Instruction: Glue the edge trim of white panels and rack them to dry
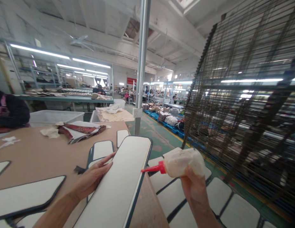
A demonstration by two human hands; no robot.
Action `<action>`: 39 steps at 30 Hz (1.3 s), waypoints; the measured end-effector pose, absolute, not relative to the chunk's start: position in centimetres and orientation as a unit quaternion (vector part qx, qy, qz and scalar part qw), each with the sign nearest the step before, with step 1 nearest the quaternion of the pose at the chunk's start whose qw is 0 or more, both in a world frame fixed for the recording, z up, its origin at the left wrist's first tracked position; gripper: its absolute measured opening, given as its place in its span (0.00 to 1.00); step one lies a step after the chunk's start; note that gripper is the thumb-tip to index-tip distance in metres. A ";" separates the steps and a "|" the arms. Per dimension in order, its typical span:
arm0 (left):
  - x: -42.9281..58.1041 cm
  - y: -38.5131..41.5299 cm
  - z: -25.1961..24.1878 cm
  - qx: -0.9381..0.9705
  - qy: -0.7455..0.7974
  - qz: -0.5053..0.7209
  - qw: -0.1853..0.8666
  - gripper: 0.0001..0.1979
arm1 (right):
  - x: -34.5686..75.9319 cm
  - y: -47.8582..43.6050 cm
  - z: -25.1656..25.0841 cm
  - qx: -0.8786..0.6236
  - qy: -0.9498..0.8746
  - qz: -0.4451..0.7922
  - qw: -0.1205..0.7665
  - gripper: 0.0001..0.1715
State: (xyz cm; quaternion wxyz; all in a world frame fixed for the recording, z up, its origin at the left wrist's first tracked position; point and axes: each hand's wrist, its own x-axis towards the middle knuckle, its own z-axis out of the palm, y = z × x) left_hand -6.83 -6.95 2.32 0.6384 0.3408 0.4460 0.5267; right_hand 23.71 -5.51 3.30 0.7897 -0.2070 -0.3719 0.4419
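Note:
My left hand (96, 177) grips the left edge of a long cream panel (118, 177) with rounded corners and a dark border, tilted up over the table. Its fingertips rest on the panel's face, and the thumb side is partly hidden. In my right hand (195, 186) is a cloudy squeeze bottle (184, 162), lying sideways with its red nozzle (154, 168) pointing left. The nozzle tip is at the panel's right border; whether it touches cannot be made out. Smaller cream pieces with dark edging (103, 149) lie behind my left hand.
Another panel (28, 193) lies on the brown table (42, 158) at left, with patterned fabric scraps (78, 131) farther back. A metal pole (140, 63) stands beyond the table. Several cream pieces (237, 209) spread out at lower right, beside a wire rack (233, 79). A person's dark sleeve (15, 109) shows at far left.

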 end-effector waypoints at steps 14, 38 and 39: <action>-7.4 -6.2 3.1 0.319 0.443 0.551 0.631 0.34 | 22.7 -6.7 3.4 -0.200 -0.406 0.466 0.760 0.21; -8.6 -4.4 4.2 0.310 0.428 0.569 0.630 0.25 | 23.3 -8.9 1.4 -0.208 -0.443 0.540 0.684 0.27; -8.7 -4.3 4.2 0.306 0.430 0.572 0.628 0.25 | 23.5 -8.9 1.0 -0.210 -0.453 0.550 0.670 0.26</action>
